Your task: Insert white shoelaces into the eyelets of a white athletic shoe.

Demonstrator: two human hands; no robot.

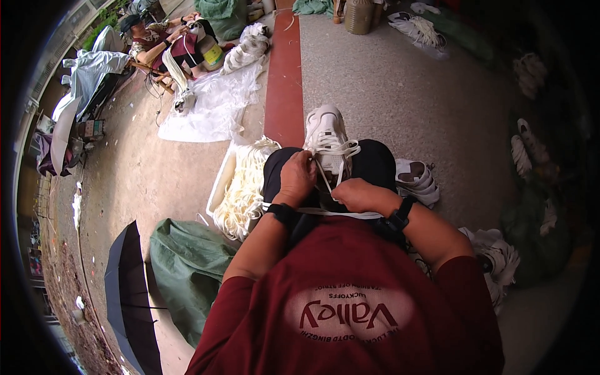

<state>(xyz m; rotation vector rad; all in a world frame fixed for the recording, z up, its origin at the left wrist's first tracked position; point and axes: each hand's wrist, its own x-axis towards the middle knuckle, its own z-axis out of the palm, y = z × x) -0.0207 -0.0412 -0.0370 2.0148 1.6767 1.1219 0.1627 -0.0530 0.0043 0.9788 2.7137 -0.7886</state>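
A pale sneaker (326, 125) rests between my knees with its toe pointing away from me. White laces (337, 147) cross its front and loop out at the right. My left hand (297, 177) is closed in a pinch on the lace at the shoe's left edge. Nearer to me, my right hand (359, 196) is also closed, its fingertips on a stretch of lace running down from the eyelets. The shoe's heel end is mostly hidden between the hands. A long white strand lies across my lap below both wrists.
A white box of cream laces (240, 187) stands left of my legs. More pale shoes (417, 181) lie to the right, with another bunch (497, 259) by my elbow. A green sack (187, 269) and black umbrella (132, 300) are at lower left. Another person (169, 47) sits far left.
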